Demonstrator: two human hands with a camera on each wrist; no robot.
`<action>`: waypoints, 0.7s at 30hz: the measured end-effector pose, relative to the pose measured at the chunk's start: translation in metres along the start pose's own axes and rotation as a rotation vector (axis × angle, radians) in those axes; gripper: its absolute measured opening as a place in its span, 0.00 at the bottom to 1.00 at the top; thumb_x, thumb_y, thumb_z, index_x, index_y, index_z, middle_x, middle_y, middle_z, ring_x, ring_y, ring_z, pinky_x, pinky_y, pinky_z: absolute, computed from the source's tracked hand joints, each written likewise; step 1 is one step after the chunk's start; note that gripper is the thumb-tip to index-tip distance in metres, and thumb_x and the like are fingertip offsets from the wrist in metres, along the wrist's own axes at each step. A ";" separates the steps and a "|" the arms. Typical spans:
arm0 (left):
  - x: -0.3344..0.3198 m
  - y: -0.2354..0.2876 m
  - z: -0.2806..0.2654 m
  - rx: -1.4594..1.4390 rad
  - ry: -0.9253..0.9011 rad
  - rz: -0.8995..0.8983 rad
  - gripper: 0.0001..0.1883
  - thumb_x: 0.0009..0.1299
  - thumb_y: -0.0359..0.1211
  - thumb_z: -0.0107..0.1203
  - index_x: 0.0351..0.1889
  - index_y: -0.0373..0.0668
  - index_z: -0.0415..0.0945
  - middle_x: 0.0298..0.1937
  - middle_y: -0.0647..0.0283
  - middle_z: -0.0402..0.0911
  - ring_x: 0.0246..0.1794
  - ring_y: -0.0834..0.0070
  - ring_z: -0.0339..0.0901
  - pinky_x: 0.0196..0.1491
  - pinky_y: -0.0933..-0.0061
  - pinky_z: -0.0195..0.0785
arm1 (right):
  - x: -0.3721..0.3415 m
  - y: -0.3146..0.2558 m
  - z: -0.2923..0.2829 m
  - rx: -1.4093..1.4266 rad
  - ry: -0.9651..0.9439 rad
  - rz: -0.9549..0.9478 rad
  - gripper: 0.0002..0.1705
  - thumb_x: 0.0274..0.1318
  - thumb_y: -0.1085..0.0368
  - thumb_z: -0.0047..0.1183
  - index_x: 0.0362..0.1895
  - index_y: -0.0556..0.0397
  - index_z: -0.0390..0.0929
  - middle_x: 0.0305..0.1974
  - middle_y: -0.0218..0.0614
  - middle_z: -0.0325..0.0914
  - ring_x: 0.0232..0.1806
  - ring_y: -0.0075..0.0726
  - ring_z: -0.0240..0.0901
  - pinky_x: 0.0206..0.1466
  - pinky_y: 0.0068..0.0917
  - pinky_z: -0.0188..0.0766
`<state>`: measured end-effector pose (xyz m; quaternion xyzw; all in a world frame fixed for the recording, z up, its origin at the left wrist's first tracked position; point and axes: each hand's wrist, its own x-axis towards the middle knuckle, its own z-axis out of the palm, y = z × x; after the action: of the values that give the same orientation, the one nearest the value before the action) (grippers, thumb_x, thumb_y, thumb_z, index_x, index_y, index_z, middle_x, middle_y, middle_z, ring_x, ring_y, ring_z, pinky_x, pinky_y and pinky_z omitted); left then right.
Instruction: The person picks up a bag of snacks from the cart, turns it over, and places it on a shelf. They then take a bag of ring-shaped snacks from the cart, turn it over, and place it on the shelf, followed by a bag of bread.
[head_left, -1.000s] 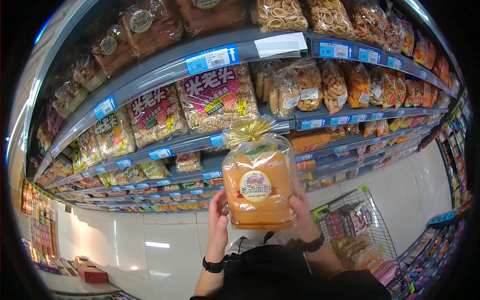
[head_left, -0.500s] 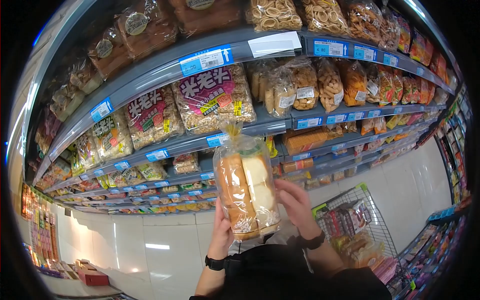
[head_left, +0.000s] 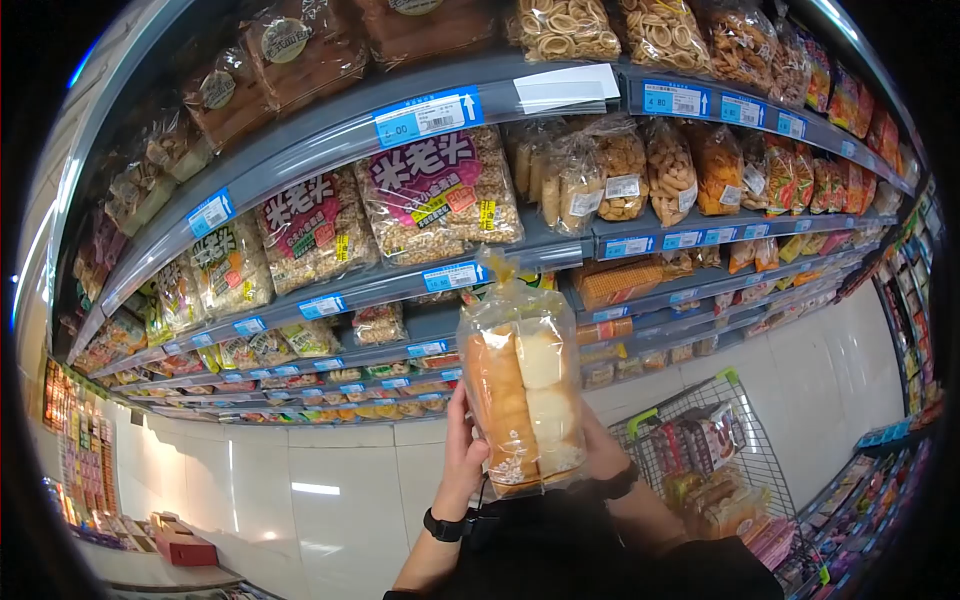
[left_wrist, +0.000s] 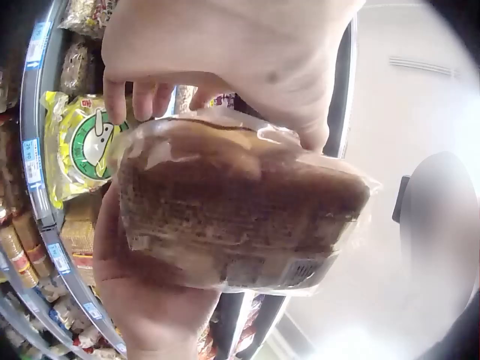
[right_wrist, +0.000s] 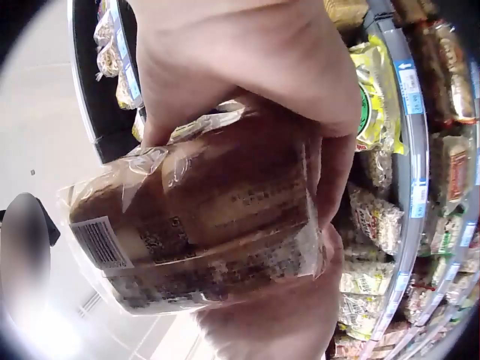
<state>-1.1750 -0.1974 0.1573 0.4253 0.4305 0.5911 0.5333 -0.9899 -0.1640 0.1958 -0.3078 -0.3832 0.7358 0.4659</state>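
Bag of golden-brown and cream bread, clear plastic with a gathered yellowish neck [head_left: 520,400]: held upright in front of the body, neck uppermost, before the grey shelf edge with blue price tags [head_left: 550,254]. Left hand [head_left: 460,460]: partly closed, gripping one side of the bag, thumb apart from the curled fingers. Right hand [right_wrist: 247,60]: partly closed round the opposite side, thumb and fingers spread across the pack's width. Judged reason for the two-sided hold: shares the weight and steadies a soft loaf without crushing it. Neck free of both hands; a narrow side faces the head camera, showing brown crust beside paler bread. Barcode label [right_wrist: 101,244] visible from the right wrist.

Wire shopping cart with green corners [head_left: 731,376]: beside the person's right arm, packages inside. Large clear bags of puffed grain [head_left: 435,195]: fronts outward on the shelf, presumably so the labels read from the aisle.
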 end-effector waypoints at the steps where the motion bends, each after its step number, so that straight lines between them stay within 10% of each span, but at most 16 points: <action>1: 0.000 0.010 0.003 0.049 0.011 0.081 0.60 0.60 0.69 0.56 0.77 0.39 0.42 0.74 0.55 0.56 0.73 0.66 0.57 0.71 0.61 0.54 | 0.002 0.002 0.001 0.127 0.053 0.038 0.30 0.66 0.49 0.53 0.63 0.56 0.67 0.55 0.33 0.76 0.52 0.29 0.77 0.52 0.31 0.78; 21: -0.006 0.006 -0.003 0.044 -0.050 0.091 0.52 0.65 0.54 0.61 0.77 0.38 0.44 0.73 0.55 0.57 0.69 0.66 0.63 0.66 0.61 0.61 | -0.008 -0.016 0.012 -0.038 0.150 0.026 0.28 0.69 0.52 0.50 0.65 0.55 0.66 0.56 0.33 0.74 0.53 0.30 0.76 0.53 0.31 0.78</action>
<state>-1.1795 -0.2039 0.1618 0.4705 0.4101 0.5944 0.5070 -0.9890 -0.1707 0.2163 -0.3761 -0.3571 0.7092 0.4776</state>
